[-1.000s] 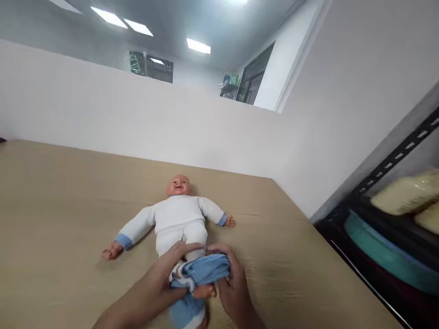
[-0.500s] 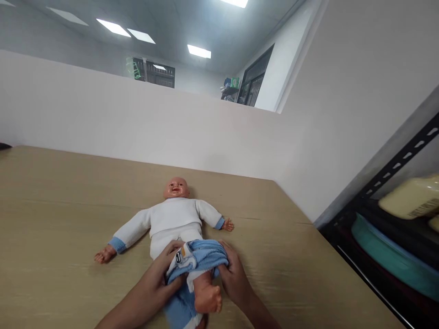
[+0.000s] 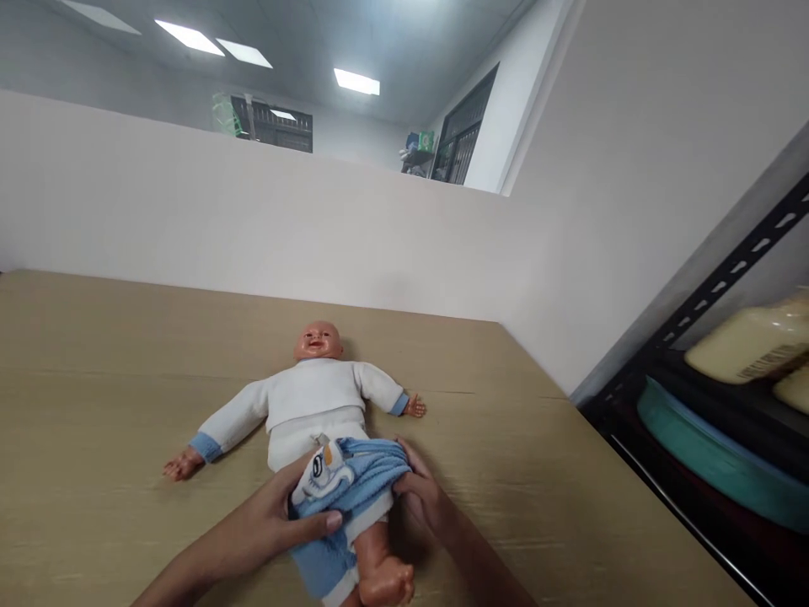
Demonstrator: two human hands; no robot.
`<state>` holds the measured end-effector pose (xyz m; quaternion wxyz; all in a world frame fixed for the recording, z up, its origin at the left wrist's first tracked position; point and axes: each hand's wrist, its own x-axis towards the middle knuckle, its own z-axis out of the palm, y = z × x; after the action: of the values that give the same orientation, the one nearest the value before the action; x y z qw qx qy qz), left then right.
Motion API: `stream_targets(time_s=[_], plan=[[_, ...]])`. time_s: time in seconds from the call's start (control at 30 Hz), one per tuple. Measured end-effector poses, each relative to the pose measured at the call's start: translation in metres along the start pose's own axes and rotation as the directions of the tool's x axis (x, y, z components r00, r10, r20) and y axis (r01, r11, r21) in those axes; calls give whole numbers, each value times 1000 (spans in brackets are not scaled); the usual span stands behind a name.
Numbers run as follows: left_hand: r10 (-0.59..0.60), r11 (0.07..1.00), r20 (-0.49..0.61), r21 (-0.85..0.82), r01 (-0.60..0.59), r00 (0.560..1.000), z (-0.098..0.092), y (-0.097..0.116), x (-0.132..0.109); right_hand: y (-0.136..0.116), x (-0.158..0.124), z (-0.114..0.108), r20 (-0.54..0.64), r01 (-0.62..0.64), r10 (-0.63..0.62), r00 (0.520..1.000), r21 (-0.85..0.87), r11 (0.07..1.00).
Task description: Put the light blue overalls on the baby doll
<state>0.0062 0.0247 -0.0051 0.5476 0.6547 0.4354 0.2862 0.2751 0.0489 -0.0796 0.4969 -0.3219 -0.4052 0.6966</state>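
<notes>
A baby doll [image 3: 316, 396] in a white top lies on its back on the tan table [image 3: 101, 371], head away from me. Light blue trousers [image 3: 354, 485] are bunched at its hips, with one bare foot [image 3: 387, 582] sticking out near the bottom edge. My left hand [image 3: 278, 518] grips the left side of the trousers' waistband, thumb on the cloth. My right hand [image 3: 420, 493] pinches the right side of the waistband beside the doll's hip.
A white partition wall [image 3: 253, 219] runs along the table's far edge. At the right stands a black metal shelf [image 3: 714, 312] holding a teal round thing [image 3: 714, 459] and pale packets [image 3: 746, 346].
Both hands have drawn the blue trousers up the doll's legs to its hips. The doll's bare foot has come out of the trouser leg and dropped lower in view.
</notes>
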Motion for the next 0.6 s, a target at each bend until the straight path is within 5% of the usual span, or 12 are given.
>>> stream_targets(time_s=[0.13, 0.37, 0.6], plan=[[-3, 1000, -156, 1, 3, 988, 2, 2, 3, -8, -2, 3, 94, -67, 63, 994, 37, 997], [190, 945, -236, 307, -112, 953, 3, 4, -4, 0, 20, 6, -165, 63, -105, 981, -246, 967], [75, 968, -303, 249, 3, 950, -33, -38, -28, -14, 52, 3, -123, 152, -226, 966, -437, 887]])
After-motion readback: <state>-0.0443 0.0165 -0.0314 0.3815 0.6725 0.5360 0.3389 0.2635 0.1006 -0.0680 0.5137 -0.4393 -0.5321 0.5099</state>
